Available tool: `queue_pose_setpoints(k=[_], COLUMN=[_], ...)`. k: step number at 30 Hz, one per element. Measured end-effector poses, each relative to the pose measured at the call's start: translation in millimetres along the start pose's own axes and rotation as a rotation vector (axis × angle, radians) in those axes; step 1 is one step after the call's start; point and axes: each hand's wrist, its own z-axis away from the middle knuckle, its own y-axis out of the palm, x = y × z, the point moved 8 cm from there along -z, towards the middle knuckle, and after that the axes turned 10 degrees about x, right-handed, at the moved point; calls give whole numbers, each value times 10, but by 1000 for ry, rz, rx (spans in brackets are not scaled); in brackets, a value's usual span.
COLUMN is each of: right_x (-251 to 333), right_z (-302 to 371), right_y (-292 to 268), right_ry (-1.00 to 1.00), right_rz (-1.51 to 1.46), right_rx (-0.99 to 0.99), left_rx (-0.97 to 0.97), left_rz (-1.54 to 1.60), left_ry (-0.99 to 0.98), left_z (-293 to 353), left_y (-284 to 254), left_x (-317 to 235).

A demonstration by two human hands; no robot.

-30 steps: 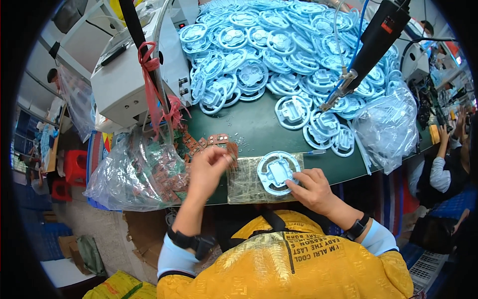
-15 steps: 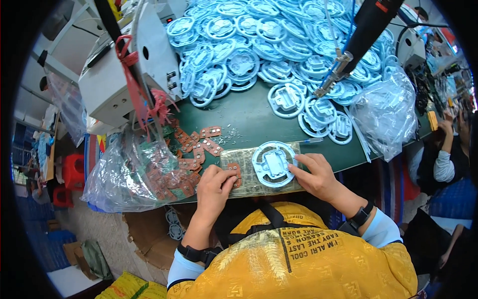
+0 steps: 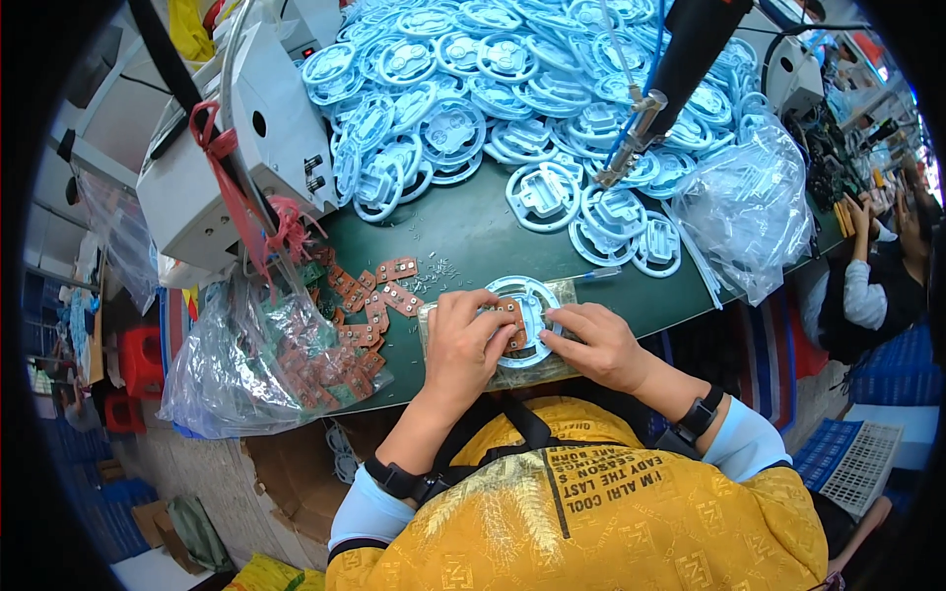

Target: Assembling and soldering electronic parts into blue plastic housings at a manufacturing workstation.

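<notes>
A light-blue plastic ring part, shaped like a toy steering wheel, lies on a taped pad at the table's near edge. My left hand pinches a small brown circuit board over the left part of the wheel's middle; its fingers hide some of the board. Whether the board touches the wheel's inside I cannot tell. My right hand holds the wheel's right rim between thumb and fingers. Left of the pad, several loose circuit boards lie beside a clear plastic bag with more boards.
A big heap of blue wheel parts covers the far table. Small screws lie scattered near the boards. A screwdriver hangs at the right on a black arm. A grey metal box stands left; a crumpled clear bag lies right.
My left hand has carried the circuit board rightwards from the pad's left end to over the wheel. My right hand stays at the wheel's right rim. The whole view has shifted slightly.
</notes>
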Motion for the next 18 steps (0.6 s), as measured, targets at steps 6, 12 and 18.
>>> queue_pose_setpoints(k=[6, 12, 18], right_x=[-3, -38, -45], right_z=[-10, 12, 18], right_y=[-8, -9, -33], right_ry=[-4, -14, -52], right_rz=[-7, -14, -40], right_rx=[3, -7, 6], left_rx=[43, 62, 67], left_rz=[-42, -88, -157], left_ry=[-19, -13, 37], left_z=[-97, -86, -96], left_y=[114, 139, 151], left_x=[26, 1, -48])
